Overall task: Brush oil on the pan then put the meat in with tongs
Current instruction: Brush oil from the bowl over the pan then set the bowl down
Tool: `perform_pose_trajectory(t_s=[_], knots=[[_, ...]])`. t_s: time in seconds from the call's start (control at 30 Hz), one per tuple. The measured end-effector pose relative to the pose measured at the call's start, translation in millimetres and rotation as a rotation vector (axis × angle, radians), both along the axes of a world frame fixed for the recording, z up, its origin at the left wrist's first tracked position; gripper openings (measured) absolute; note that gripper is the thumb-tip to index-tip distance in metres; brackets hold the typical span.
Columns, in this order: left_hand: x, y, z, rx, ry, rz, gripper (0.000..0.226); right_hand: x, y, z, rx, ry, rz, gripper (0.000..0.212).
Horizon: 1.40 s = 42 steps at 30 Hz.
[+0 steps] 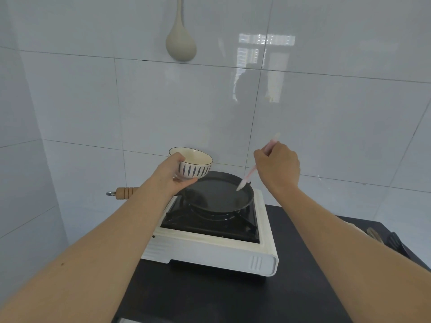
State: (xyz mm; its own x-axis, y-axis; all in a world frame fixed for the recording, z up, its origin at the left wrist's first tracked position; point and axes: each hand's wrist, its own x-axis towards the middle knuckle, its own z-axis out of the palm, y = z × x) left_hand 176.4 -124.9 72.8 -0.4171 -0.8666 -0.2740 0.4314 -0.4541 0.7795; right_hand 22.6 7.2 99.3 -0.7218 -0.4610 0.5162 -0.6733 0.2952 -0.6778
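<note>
The right hand grips a pink brush — slanted, tip down-left on the dark pan, which sits on a white stove. The left hand holds a patterned bowl above the pan's left edge — pan handle points left.

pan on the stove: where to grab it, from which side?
Take the pan by its wooden handle, coming from the left. The handle sticks out level past the stove's left edge, clear of the burner. The left hand holds the bowl just above it, so that hand would likely need freeing first.
</note>
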Motion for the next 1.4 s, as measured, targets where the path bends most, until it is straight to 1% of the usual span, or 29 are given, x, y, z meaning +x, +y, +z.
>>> perform_pose_trajectory(t_s=[0.1, 0.17, 0.23, 0.33, 0.4, 0.57, 0.7, 0.77, 0.83, 0.97, 1.1, 1.2, 1.33, 1.4], knots=[[1, 1, 1, -0.002, 0.011, 0.009, 0.054, 7, -7, 1, -0.102, -0.206, 0.126, 0.019], [3, 2, 2, -0.019, 0.004, 0.015, 0.054, 13, -10, -1, -0.110, -0.350, 0.191, 0.023], [4, 2, 2, -0.026, -0.001, 0.016, 0.054, 19, -12, -5, -0.114, -0.476, 0.242, 0.022], [6, 1, 1, -0.035, -0.006, 0.011, 0.055, 25, -15, -11, -0.089, -0.566, 0.276, 0.016], [8, 0, 0, -0.034, -0.007, 0.016, 0.055, 26, -17, -14, -0.055, -0.566, 0.271, 0.014], [7, -1, -1, -0.035, -0.004, 0.012, 0.053, 24, -19, -18, 0.027, -0.508, 0.234, 0.021], [6, -1, -1, -0.034, -0.015, -0.006, 0.034, 25, -20, -19, 0.053, -0.462, 0.224, 0.023], [5, -2, -1, -0.032, -0.015, -0.010, 0.032, 26, -21, -18, 0.065, -0.426, 0.216, 0.022], [4, -3, -1, -0.032, -0.015, -0.003, 0.034, 26, -21, -17, 0.077, -0.384, 0.205, 0.022], [4, -2, -1, -0.029, -0.014, 0.005, 0.050, 23, -17, -14, 0.094, -0.328, 0.179, 0.022], [5, 0, 0, -0.033, -0.025, -0.008, 0.041, 20, -10, -11, 0.108, -0.301, 0.159, 0.024], [3, 2, 0, -0.032, -0.018, -0.004, 0.051, 18, -4, -8, 0.108, -0.278, 0.140, 0.023], [1, 7, 2, -0.039, -0.003, -0.020, 0.049, 15, 3, -6, 0.118, -0.220, 0.102, 0.022], [0, 9, 2, -0.041, -0.004, -0.029, 0.052, 13, 6, -5, 0.136, -0.189, 0.081, 0.025]])
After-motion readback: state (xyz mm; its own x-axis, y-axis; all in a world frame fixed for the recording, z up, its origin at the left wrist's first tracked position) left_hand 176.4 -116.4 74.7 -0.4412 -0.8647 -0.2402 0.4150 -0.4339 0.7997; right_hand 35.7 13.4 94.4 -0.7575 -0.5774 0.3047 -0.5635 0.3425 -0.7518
